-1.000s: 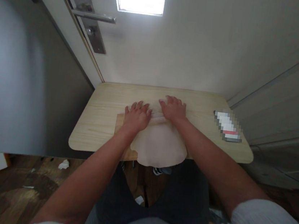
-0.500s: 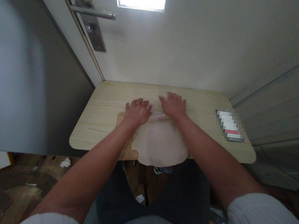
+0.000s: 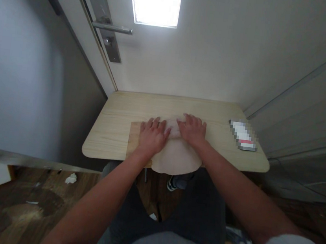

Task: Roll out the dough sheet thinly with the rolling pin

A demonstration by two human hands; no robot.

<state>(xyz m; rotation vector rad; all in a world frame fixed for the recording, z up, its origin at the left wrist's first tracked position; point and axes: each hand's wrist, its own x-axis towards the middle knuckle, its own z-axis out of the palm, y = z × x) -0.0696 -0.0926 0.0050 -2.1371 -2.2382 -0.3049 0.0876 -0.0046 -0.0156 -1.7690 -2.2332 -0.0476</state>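
Observation:
A pale, thin sheet that looks like rolled-out dough (image 3: 178, 158) lies on a wooden board (image 3: 133, 138), its rounded front edge hanging over the table's near side. My left hand (image 3: 153, 136) rests palm down on the sheet's left part, its fingers spread and pointing away from me. Across from it, my right hand (image 3: 193, 129) presses flat on the far right part, fingers also apart. Between the two hands a pale band or fold runs across the sheet. Whether anything lies under it there is hidden.
The small light-wood table (image 3: 114, 132) stands against a white door with a metal handle (image 3: 115, 28). A blurred-out phone-like object (image 3: 243, 135) lies at the table's right. A grey panel (image 3: 22, 81) rises at the left. Below, a crumpled white scrap (image 3: 71, 178) is on the floor.
Both hands have come nearer to me along the sheet, and their fingers lie flatter. Less of the sheet hangs over the front edge. The camera view has shifted slightly.

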